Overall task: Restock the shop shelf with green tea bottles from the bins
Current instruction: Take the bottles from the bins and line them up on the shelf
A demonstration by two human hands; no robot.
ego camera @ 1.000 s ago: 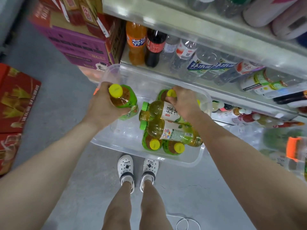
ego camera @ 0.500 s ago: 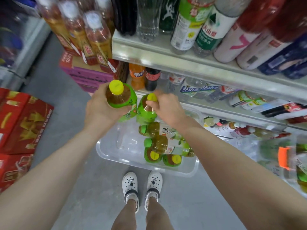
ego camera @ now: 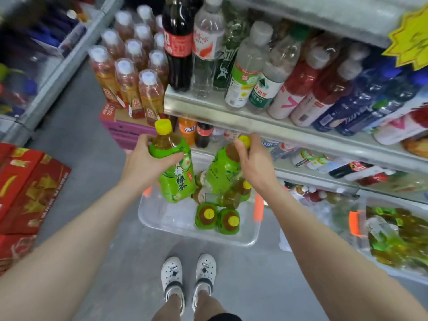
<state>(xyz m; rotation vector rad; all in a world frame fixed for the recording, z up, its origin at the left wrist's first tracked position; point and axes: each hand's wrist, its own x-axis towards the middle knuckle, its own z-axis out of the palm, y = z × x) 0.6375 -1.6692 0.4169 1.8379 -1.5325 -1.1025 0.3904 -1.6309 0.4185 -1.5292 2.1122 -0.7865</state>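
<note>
My left hand (ego camera: 143, 165) grips a green tea bottle (ego camera: 174, 172) with a yellow cap and green label, held upright above the clear bin (ego camera: 162, 218). My right hand (ego camera: 254, 163) grips a second green tea bottle (ego camera: 222, 172) by its neck, lifted above the bin. Several more green tea bottles (ego camera: 217, 216) stay in the bin on the floor, some upright, some lying down. The metal shop shelf (ego camera: 231, 117) rises just beyond both hands.
The shelf holds cola, water and red and blue drinks. A pack of amber tea bottles (ego camera: 129, 72) stands on pink boxes (ego camera: 125, 130) at the left. Red cartons (ego camera: 27, 188) lie on the floor left. Another bin of bottles (ego camera: 393, 235) sits right. My feet stand behind the bin.
Both hands rose out of the bin with a bottle each, the right one lifting its bottle clear. My view tilted up toward the upper shelf.
</note>
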